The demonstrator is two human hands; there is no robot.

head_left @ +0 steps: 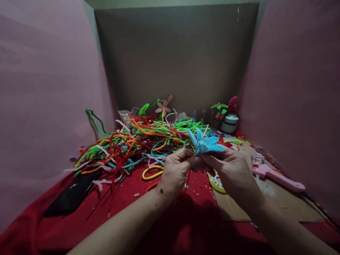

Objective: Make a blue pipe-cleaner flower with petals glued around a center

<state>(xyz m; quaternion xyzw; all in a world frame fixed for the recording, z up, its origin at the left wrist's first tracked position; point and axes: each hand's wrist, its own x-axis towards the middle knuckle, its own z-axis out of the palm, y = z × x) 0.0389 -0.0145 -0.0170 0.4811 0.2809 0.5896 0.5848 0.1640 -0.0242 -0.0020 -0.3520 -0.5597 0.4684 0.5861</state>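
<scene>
Between my two hands is a light blue pipe-cleaner flower (203, 146), its long looped petals pointing up and to the right. My left hand (174, 171) pinches the flower's base from the left with thumb and finger. From the right, my right hand (232, 170) grips the same base and the underside of the right petals, its fingertips meeting those of the left. A thin dark stem (188, 180) hangs below the hands; where it joins is hidden by the fingers.
A tangled heap of coloured pipe cleaners (148, 141) lies behind my hands. A black phone-like slab (73, 193) is at left. On cardboard (239, 207) at right rests a pink glue gun (278, 175), its cord trailing right. A yellow tape roll (217, 183) sits under my right hand.
</scene>
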